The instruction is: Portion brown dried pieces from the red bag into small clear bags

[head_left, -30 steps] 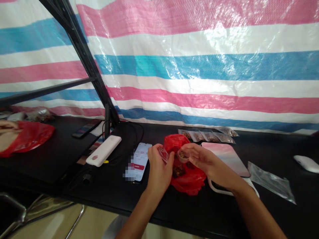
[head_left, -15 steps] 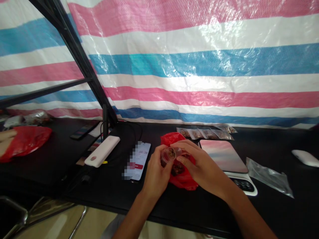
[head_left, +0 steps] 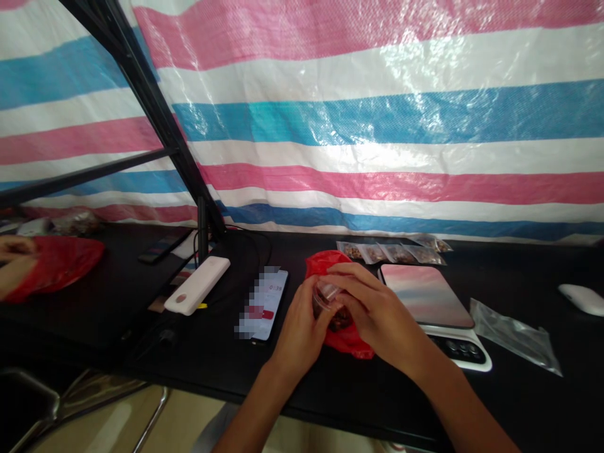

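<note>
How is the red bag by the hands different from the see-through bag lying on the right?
The red bag is opaque and bright red, while the see-through bag is clear and shiny. The red bag is bunched up with dark bits showing inside; the see-through bag lies flat and looks empty. The left hand and right hand meet over the red bag; nothing touches the see-through bag. Both are thin plastic and rest on the black table.
</note>
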{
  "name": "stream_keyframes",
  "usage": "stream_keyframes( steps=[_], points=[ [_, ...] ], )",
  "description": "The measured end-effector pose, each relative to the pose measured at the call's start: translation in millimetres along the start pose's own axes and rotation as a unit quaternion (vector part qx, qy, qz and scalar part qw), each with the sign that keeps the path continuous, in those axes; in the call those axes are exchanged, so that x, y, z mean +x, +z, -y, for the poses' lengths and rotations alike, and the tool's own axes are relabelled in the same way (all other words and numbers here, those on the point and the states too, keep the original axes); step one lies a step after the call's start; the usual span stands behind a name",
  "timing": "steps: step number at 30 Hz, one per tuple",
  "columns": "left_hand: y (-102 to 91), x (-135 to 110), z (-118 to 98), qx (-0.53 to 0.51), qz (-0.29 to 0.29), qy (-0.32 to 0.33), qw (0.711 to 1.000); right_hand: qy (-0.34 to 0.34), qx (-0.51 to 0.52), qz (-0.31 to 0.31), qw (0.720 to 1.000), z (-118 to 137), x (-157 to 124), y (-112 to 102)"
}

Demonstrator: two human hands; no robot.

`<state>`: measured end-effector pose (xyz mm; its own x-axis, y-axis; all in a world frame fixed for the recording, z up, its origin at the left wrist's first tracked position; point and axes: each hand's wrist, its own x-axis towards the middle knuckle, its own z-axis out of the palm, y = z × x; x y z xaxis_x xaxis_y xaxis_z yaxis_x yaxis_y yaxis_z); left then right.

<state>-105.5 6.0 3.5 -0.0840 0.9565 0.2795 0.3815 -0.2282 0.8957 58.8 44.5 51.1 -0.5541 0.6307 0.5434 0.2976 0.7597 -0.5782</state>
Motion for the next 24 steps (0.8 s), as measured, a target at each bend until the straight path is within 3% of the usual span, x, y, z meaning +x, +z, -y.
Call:
stream_keyframes(
  steps=[3,5,9,11,13,15,18,20,24],
  points=[
    [-0.8,-1,0,-0.002,-0.019,0.002,1.000,0.028,-0.002,-0.031,0.999,-2,2,-5],
    [-3.0,-1,-2,0.008,-0.060,-0.005,0.998,0.047,-0.005,-0.021,0.999,-4,3,-10],
    [-14.6,-1,-13,0.038,-0.192,-0.047,0.979,0.076,-0.034,0.084,0.993,-9,-1,-16],
    [-21.8,-5,-20,0.063,-0.212,-0.072,0.972,0.096,-0.075,0.127,0.984,-12,-5,-16],
    [-26.6,-12,-25,0.102,-0.183,-0.115,0.971,0.122,-0.106,0.153,0.975,-13,-7,-15],
    [-26.4,-24,-28,0.128,-0.115,-0.158,0.972,0.149,-0.104,0.172,0.968,-13,-8,-13],
    [-17.9,-42,-28,0.073,-0.021,-0.170,0.983,0.177,-0.056,0.196,0.963,-9,-6,-11],
    [-10.1,-50,-26,0.035,-0.025,-0.165,0.985,0.191,-0.027,0.210,0.958,-7,-5,-9],
    [1.1,-45,-17,-0.018,-0.103,-0.155,0.982,0.206,-0.037,0.212,0.955,-8,-5,-4]
  ],
)
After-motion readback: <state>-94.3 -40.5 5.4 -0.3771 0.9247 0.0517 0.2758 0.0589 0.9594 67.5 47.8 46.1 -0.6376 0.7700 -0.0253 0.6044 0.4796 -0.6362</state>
